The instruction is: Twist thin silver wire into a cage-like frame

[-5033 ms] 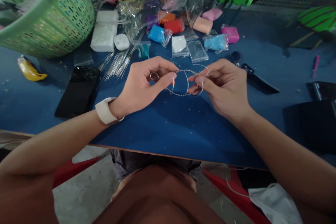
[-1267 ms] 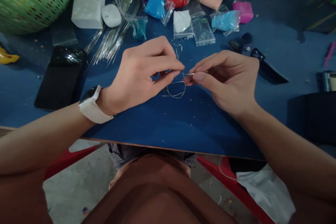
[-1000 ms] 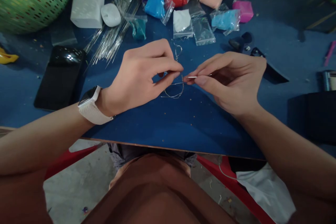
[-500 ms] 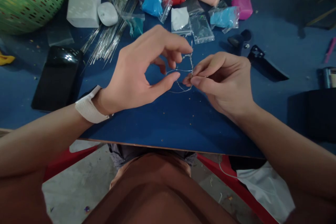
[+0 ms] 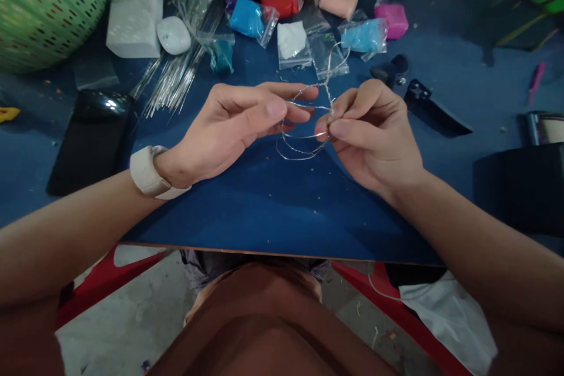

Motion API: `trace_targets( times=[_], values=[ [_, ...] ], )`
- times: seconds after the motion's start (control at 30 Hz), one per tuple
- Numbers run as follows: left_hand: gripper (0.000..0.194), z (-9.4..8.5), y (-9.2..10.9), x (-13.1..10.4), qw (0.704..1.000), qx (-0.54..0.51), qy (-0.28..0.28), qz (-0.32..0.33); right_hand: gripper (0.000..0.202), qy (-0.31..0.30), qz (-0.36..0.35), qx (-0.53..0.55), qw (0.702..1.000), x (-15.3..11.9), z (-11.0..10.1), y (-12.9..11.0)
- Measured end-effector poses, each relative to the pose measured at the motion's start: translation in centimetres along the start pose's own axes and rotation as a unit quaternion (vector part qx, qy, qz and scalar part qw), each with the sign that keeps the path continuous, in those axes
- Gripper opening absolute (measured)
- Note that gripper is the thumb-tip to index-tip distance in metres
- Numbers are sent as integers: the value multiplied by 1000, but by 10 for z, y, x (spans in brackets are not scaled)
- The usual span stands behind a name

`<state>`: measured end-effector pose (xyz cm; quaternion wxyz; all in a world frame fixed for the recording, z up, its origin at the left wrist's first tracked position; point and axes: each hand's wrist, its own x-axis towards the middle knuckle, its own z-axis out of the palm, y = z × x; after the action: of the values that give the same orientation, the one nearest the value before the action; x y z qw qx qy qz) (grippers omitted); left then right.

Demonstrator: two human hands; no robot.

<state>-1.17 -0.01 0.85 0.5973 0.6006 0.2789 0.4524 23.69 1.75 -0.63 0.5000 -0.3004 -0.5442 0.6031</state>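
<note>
A small frame of thin silvery wire (image 5: 328, 94), with twisted stretches and several rounded loops, is held up between my hands over the blue table. My right hand (image 5: 374, 135) pinches its right side between thumb and fingertips. At its left side is my left hand (image 5: 242, 123), the thumb against the wire and the longer fingers reaching behind the loops. A loose wire loop sticks up from the top of the frame, in front of a clear plastic bag (image 5: 328, 54). The exact contact points are partly hidden by my fingers.
Beyond my hands lie a bundle of straight wires (image 5: 170, 91), bagged clay such as a blue pack (image 5: 247, 16), and a white block (image 5: 136, 12). A black phone (image 5: 90, 135) is at left, a green basket (image 5: 48, 6) far left, a dark-handled tool (image 5: 434, 108) at right.
My left hand has turned and its spread fingers have come together at the wire's left side. The frame has tilted, so its upper loop now shows. My right hand keeps its pinch.
</note>
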Motion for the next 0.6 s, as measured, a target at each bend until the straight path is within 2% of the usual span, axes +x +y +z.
trace_targets(
  times=[0.1, 0.2, 0.3, 0.37, 0.43, 0.5, 0.6],
  values=[
    [13, 3, 2, -4, 994, 96, 17, 53, 38, 8, -30, -2, 1000, -2, 2, 3],
    [15, 1, 4, -6, 962, 254, 17, 99, 31, 25, -51, -15, 998, -4, 4, 3],
    [24, -4, 8, -7, 911, 377, 9, 168, 29, 17, -66, -34, 997, -7, 5, 2],
    [27, -6, 10, -6, 864, 446, 3, 235, 28, 11, -77, -46, 996, -8, 5, 0],
    [22, -6, 14, -5, 814, 496, -4, 303, 28, 5, -81, -49, 996, -9, 5, -1],
    [19, -6, 19, -5, 787, 522, -8, 329, 30, -10, -73, -39, 996, -10, 6, -1],
    [31, -8, 27, -5, 784, 539, -10, 306, 33, -40, -59, -18, 997, -12, 7, -2]
  ],
)
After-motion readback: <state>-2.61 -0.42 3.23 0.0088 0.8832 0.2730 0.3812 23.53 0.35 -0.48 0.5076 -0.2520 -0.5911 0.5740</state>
